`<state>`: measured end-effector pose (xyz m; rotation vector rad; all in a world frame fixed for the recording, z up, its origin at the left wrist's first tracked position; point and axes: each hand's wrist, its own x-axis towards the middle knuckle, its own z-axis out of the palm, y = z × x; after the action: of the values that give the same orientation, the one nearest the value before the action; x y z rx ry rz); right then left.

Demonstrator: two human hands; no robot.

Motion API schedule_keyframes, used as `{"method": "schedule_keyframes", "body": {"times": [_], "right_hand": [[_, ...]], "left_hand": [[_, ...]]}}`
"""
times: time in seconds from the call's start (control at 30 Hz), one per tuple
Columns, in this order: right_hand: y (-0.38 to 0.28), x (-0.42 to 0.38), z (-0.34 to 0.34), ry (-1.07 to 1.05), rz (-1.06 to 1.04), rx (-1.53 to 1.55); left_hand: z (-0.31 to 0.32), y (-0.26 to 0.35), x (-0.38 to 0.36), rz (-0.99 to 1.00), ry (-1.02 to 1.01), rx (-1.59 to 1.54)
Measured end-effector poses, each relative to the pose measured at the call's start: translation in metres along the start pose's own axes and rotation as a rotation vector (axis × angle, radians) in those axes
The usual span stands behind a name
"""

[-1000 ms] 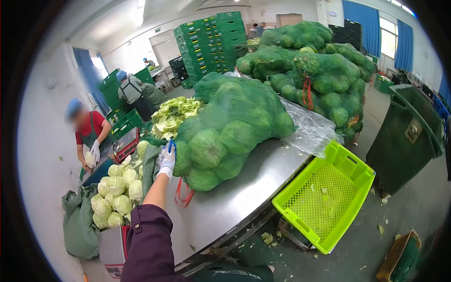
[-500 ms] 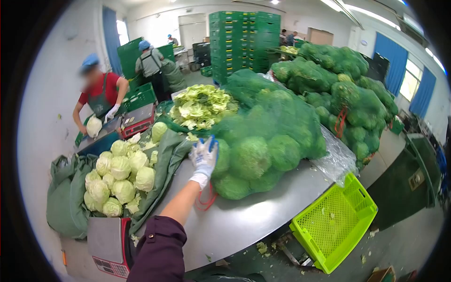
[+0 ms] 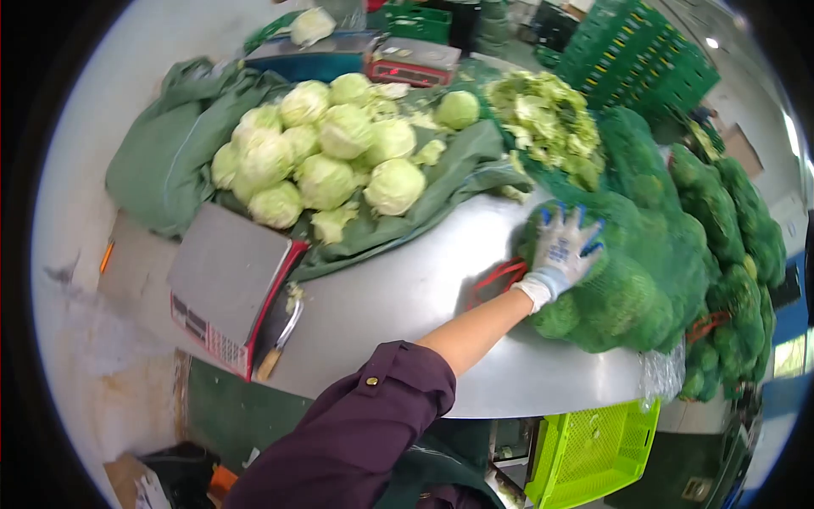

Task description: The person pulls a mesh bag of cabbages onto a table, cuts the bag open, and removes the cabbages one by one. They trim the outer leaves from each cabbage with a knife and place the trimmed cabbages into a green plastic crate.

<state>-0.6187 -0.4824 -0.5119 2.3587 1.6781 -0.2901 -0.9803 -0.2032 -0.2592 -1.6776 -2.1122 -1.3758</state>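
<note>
Shiny metal worktop point(image 3: 381, 314) bears the netted cabbage sack point(image 3: 644, 301); the left hand point(image 3: 565, 252) lies on it, fingers spread, seemingly grasping nothing. Pulling with so little hold could let it slip.

1. Steel table point(image 3: 365, 339): silver-grey.
2. On the table, mesh sack point(image 3: 632, 297): green netting, tied with red-orange cord point(image 3: 511, 270).
3. Left hand's glove point(image 3: 564, 256): greyish white, tipped blue.
4. Sleeve point(image 3: 373, 416) over the table's near edge: dark purple, gold button point(image 3: 371, 381).
5. On the table's left part, cabbages point(image 3: 326, 181): pale green; scale point(image 3: 229, 263): grey top, red side.
6. Below the table's right part, crate point(image 3: 593, 458): lime, grid-perforated.
7. Beyond the table, stacked crates point(image 3: 640, 55): green, yellow-flecked.
</note>
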Motion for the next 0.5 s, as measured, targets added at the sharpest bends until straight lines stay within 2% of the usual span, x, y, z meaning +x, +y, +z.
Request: {"method": "schedule_keyframes", "body": {"times": [0.07, 0.13, 0.2, 0.27, 0.3, 0.33, 0.4, 0.43, 0.5], "right_hand": [[-0.003, -0.001, 0.004, -0.003, -0.02, -0.034], [-0.002, 0.015, 0.013, -0.022, -0.07, -0.097], [0.021, 0.056, 0.032, -0.028, -0.444, 0.011], [0.005, 0.07, -0.004, -0.349, -0.107, 0.665], [-0.002, 0.073, -0.02, -0.383, 0.091, 0.884], [0.0, 0.075, -0.033, -0.355, 0.077, 0.773], [0.033, 0.093, -0.015, -0.243, -0.067, -0.103], [0.044, 0.096, -0.012, -0.223, -0.096, -0.233], [0.051, 0.095, -0.01, -0.261, -0.098, -0.273]], "left_hand": [[-0.02, -0.01, -0.027, 0.111, 0.048, -0.122], [-0.047, -0.021, -0.078, 0.115, -0.016, -0.314], [-0.083, -0.047, -0.139, 0.076, -0.234, -0.329], [-0.136, -0.075, -0.19, -0.068, -0.443, 0.019], [-0.161, -0.089, -0.212, -0.109, -0.438, 0.199], [-0.187, -0.106, -0.235, -0.219, -0.425, 0.206], [-0.24, -0.115, -0.258, -0.442, -0.423, 0.499], [-0.255, -0.124, -0.273, -0.526, -0.422, 0.651], [-0.274, -0.145, -0.312, -0.69, -0.376, 0.883]]}}
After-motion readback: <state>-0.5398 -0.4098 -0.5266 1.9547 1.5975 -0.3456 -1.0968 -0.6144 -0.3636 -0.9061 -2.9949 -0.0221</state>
